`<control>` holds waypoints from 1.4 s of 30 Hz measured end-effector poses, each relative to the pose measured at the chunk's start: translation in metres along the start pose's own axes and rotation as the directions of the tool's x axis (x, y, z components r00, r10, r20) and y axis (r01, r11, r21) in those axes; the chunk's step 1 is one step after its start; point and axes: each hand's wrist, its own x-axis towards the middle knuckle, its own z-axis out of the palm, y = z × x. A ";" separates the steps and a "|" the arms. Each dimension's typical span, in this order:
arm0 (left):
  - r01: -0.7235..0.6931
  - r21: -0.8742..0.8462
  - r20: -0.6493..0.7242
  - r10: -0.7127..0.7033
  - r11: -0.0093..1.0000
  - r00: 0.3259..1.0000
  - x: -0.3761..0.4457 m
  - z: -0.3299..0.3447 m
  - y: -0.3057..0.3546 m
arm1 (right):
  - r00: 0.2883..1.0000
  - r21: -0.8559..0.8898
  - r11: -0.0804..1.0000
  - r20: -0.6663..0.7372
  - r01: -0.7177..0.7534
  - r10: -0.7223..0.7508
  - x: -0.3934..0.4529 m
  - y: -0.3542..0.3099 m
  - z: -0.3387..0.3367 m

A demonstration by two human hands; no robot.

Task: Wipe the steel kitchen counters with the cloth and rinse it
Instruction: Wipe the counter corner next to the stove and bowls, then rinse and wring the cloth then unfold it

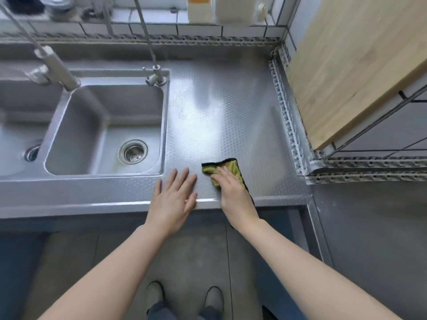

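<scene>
A yellow-green cloth (227,166) with a dark edge lies folded on the embossed steel counter (221,116), near its front edge. My right hand (232,190) presses flat on top of the cloth, fingers curled over it. My left hand (174,195) rests flat on the bare counter just left of the cloth, fingers spread, holding nothing. A steel sink basin (76,144) with a round drain strainer (132,151) sits to the left of both hands.
A slim tap (155,75) stands at the basin's back right corner; a larger faucet (55,65) reaches over from the left. A second basin (16,139) lies further left. A wooden board (351,65) leans at the right over a perforated steel rim (288,116).
</scene>
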 end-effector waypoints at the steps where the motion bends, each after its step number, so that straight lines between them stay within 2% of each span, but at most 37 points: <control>1: 0.032 -0.005 -0.007 -0.032 0.999 0.999 -0.006 -0.005 -0.011 | 1.000 0.029 0.999 -0.012 -0.022 0.023 -0.001 -0.009 0.002; 3: 0.090 -0.031 -0.016 -0.090 0.996 0.996 -0.016 -0.014 -0.031 | 0.995 0.078 0.992 -0.031 -0.096 0.099 0.006 -0.025 0.001; 6: 0.173 -0.118 -0.023 -0.177 0.978 0.984 -0.033 -0.030 -0.069 | 0.977 0.109 0.972 0.068 -0.209 0.203 0.032 -0.065 0.001; 11: 0.290 -0.422 0.034 -0.305 0.859 0.952 -0.059 -0.061 -0.126 | 0.964 0.143 0.970 0.210 -0.194 0.162 0.063 -0.152 0.025; 14: 0.355 -0.618 0.139 -0.347 0.701 0.927 -0.076 -0.091 -0.170 | 0.953 0.200 0.958 0.262 -0.207 0.152 0.076 -0.219 0.049; 17: 0.370 -0.808 0.244 -0.311 0.458 0.919 -0.091 -0.122 -0.216 | 0.953 0.243 0.950 0.274 -0.199 0.129 0.091 -0.282 0.075; 19: 0.370 -0.874 0.271 -0.317 0.315 0.909 -0.103 -0.144 -0.252 | 0.952 0.291 0.935 0.283 -0.203 0.119 0.101 -0.328 0.096; 21: 0.368 -0.903 0.288 -0.326 0.220 0.901 -0.113 -0.164 -0.284 | 0.950 0.339 0.913 0.281 -0.229 0.134 0.112 -0.366 0.115; 25: 0.334 -0.934 0.287 -0.290 0.127 0.913 -0.128 -0.192 -0.340 | 0.947 0.399 0.870 0.249 -0.291 0.203 0.138 -0.428 0.151; 29: 0.291 -0.957 0.278 -0.280 0.004 0.919 -0.134 -0.215 -0.380 | 0.900 0.509 0.750 0.333 -0.423 0.282 0.165 -0.473 0.179; 32: 0.265 -0.962 0.274 -0.261 -0.072 0.926 -0.125 -0.223 -0.407 | 0.908 0.507 0.764 0.335 -0.399 0.252 0.189 -0.493 0.190; 35: 0.254 -0.960 0.279 -0.308 -0.117 0.910 -0.106 -0.227 -0.428 | 0.904 0.476 0.798 0.384 -0.370 0.190 0.221 -0.498 0.190; 38: 0.238 -0.966 0.258 -0.383 -0.100 0.887 -0.083 -0.230 -0.445 | 0.894 0.456 0.815 0.419 -0.358 0.159 0.257 -0.489 0.187; 42: 0.225 -0.966 0.260 -0.475 -0.130 0.840 -0.046 -0.236 -0.471 | 0.901 0.444 0.793 0.320 -0.417 0.294 0.324 -0.465 0.182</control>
